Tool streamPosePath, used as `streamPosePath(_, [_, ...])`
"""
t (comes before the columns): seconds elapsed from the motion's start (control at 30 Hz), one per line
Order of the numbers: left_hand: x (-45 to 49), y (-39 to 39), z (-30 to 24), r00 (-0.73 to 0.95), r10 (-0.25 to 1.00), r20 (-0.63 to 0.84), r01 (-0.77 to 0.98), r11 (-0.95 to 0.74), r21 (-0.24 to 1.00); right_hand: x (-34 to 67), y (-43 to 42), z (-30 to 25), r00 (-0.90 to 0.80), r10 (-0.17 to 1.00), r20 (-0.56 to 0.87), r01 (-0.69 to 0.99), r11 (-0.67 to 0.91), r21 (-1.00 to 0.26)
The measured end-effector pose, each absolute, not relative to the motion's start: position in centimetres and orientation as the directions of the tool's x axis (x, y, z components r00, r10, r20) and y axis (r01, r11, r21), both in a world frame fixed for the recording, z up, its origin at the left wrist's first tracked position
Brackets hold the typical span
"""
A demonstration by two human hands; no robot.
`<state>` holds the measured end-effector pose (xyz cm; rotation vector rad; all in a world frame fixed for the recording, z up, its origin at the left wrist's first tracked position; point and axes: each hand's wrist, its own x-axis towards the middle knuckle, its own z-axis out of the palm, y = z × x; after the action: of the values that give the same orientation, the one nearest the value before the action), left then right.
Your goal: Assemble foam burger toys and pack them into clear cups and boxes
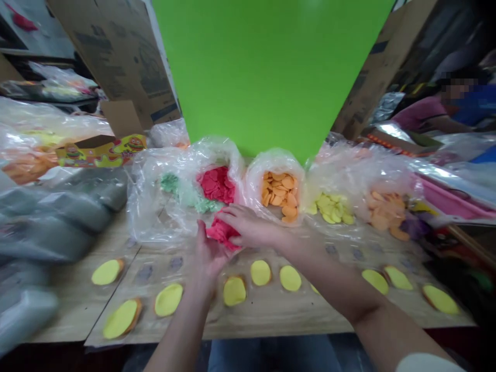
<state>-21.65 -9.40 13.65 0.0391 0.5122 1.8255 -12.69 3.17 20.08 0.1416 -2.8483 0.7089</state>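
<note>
My left hand (pixel 207 256) is cupped palm up and holds a stack of red discs (pixel 221 231). My right hand (pixel 250 227) lies over the same stack, fingers curled onto it. Both hands sit just in front of a clear bag of red discs (pixel 217 183). Beside it stand a bag of green discs (pixel 182 192), a bag of orange discs (pixel 279 194), a bag of yellow discs (pixel 331 208) and a bag of pale orange discs (pixel 383 214). Yellow discs on orange ones (pixel 234 291) lie in rows on the wooden board (pixel 271 315).
A green panel (pixel 271 67) rises behind the bags, flanked by cardboard boxes (pixel 116 51). Grey plastic-wrapped packs (pixel 50 222) pile at the left. Another person (pixel 445 108) sits at the far right behind foil and pink sheets (pixel 445 199).
</note>
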Motion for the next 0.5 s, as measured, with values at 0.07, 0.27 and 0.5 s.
streamPosePath(0.07, [-19.6,-8.9,13.7,-0.286,0.932,-0.223,-0.911,-0.192,0.364,-9.3,3.0,20.1,-0.946,0.088,0.311,-0.065,0.890,-0.452])
streamPosePath(0.27, [-12.8,-7.2,13.5,-0.070,0.945,-0.320,-0.958,0.026,0.285,0.2,3.1,17.6,-0.831,0.327,0.450,0.157,0.914,-0.374])
streamPosePath(0.5, [-5.2,-4.3,13.3,0.174,0.904,-0.391,-0.895,0.311,0.320,10.8,2.0,16.3,-0.724,0.362,0.588,0.151,0.914,-0.377])
